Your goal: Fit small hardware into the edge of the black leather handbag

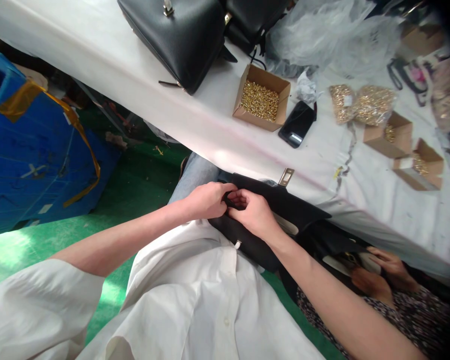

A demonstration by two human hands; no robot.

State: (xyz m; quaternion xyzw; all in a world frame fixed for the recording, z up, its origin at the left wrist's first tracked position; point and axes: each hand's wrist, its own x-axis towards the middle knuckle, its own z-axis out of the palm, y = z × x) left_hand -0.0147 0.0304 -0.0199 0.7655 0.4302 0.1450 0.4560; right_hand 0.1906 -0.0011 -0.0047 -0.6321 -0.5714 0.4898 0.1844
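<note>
A black handbag (303, 205) rests on my lap against the table edge, with its flap raised and a gold clasp plate (286, 177) on the flap. At the bag's left end, my left hand (210, 200) pinches the black edge. Opposite it, my right hand (255, 214) has its fingers curled at the same spot, close to my left fingertips. Whatever small part may lie between the fingers is hidden. A small metal turn-lock (237, 244) shows on the bag's front below my right hand.
On the white-covered table (210, 120) stand black handbags (180, 40), a carton of gold fittings (260, 100), a phone (297, 124), bagged fittings (373, 105) and small cartons (388, 135). A blue box (41, 165) is at left. A co-worker's hands (388, 270) hold another bag at right.
</note>
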